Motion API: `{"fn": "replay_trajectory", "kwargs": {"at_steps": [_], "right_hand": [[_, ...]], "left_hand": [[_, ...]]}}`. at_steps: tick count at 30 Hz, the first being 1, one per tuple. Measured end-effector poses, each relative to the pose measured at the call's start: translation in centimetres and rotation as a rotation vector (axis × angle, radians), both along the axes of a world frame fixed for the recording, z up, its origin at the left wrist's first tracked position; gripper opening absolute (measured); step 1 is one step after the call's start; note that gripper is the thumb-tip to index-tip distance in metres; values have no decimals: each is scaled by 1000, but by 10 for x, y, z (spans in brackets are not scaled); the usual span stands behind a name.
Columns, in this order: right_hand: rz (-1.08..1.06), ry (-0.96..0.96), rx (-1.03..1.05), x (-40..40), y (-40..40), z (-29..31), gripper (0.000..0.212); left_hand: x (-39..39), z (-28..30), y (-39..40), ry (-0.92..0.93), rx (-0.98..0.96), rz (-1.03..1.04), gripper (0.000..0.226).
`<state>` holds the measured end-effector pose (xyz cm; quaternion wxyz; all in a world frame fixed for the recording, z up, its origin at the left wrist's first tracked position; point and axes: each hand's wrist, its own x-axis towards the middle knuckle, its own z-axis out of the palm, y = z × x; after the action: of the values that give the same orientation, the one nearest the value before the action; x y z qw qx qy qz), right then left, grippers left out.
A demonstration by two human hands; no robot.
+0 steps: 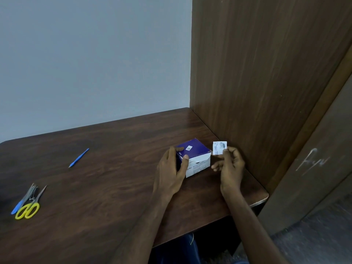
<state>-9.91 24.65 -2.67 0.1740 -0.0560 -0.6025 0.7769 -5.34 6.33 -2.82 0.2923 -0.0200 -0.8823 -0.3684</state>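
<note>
A blue and white box of alcohol swabs (198,155) stands on the dark wooden table (106,168), toward its right side. My left hand (172,168) grips the box's left end, thumb on the front and fingers over the blue top. Just right of the box, my right hand (230,164) pinches a small white swab packet (219,147) by its lower right corner and holds it upright above the table.
A blue pen (78,158) lies left of centre. Yellow-handled scissors (28,207) and a blue-handled metal tool (22,200) lie at the far left. A tall wooden panel (266,73) borders the table's right side, and a grey wall (95,54) stands behind.
</note>
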Motion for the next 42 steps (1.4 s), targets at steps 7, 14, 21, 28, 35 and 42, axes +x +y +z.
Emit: {"fn": "replay_trajectory", "kwargs": {"at_steps": [7, 14, 21, 28, 35, 42], "right_hand": [[36, -14, -21, -2, 0, -2, 11], [57, 7, -29, -1, 1, -1, 11], [36, -11, -15, -2, 0, 0, 11], [-37, 81, 62, 9, 2, 7, 21], [58, 236, 589, 17, -7, 6, 13], [-24, 189, 272, 23, -3, 14, 17]], "left_hand": [[-4, -1, -1, 19, 43, 58, 39], [-4, 0, -2, 21, 101, 75, 34], [-5, -5, -4, 11, 90, -14, 34], [0, -3, -6, -68, 101, -45, 47], [-1, -2, -8, -95, 107, -43, 49], [-2, 1, -9, -99, 231, -129, 60]]}}
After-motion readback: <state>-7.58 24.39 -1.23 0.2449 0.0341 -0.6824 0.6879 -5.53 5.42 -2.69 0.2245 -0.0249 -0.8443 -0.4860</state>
